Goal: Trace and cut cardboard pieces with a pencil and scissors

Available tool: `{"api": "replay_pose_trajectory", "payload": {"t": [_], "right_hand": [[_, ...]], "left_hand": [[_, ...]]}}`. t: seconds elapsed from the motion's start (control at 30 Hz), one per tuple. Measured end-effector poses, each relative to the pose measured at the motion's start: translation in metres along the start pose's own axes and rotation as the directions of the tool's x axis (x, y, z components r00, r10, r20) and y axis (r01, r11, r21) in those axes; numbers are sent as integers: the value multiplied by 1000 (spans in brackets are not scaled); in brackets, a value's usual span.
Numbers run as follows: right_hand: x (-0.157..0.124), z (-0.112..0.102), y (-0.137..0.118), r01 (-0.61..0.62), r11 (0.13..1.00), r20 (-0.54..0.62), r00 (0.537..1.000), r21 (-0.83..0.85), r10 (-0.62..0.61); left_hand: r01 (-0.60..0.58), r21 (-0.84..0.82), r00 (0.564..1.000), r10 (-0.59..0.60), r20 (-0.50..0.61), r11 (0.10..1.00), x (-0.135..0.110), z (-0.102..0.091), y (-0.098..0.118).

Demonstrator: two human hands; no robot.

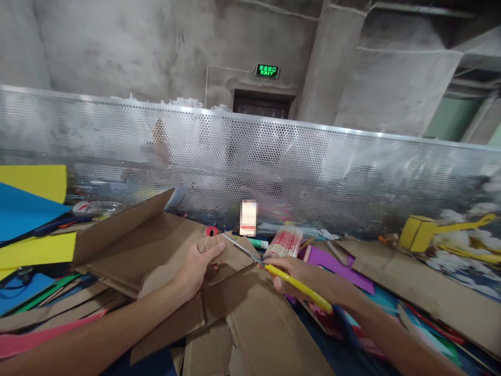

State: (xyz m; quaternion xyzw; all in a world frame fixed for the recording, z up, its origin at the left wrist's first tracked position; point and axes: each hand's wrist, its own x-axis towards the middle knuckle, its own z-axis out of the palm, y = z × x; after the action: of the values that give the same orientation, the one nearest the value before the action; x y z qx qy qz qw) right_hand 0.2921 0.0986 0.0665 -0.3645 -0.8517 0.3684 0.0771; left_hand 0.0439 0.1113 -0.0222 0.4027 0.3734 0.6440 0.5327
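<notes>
My left hand (198, 269) pinches a small piece of brown cardboard (230, 257) between thumb and fingers. My right hand (291, 275) is wrapped round the yellow handles of a pair of scissors (299, 287). The scissors' metal blades point up and left, lying across the cardboard piece close to my left thumb. Whether the blades have bitten into the card, I cannot tell. Beneath both hands lie larger flat cardboard sheets (266, 318). A clear packet of wooden sticks with red print (285, 241) is just beyond my right hand.
A perforated metal panel (195, 156) stands across the back. A folded cardboard box (129, 243) and yellow and blue sheets (27, 209) fill the left. At right are a long cardboard strip (422, 282), a purple piece (336, 266) and a yellow block with a handle (418, 233).
</notes>
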Motion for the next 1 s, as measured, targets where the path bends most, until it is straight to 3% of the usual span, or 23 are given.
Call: {"api": "replay_pose_trajectory", "payload": {"t": [0.37,1.0], "right_hand": [[-1,-5,-1,43,998,0,999,-45,-43],[-1,-7,12,64,997,82,994,43,-68]], "left_hand": [[51,-6,999,-51,-14,999,1,-1,-2],[47,39,999,-46,-21,998,1,-2,-2]]}}
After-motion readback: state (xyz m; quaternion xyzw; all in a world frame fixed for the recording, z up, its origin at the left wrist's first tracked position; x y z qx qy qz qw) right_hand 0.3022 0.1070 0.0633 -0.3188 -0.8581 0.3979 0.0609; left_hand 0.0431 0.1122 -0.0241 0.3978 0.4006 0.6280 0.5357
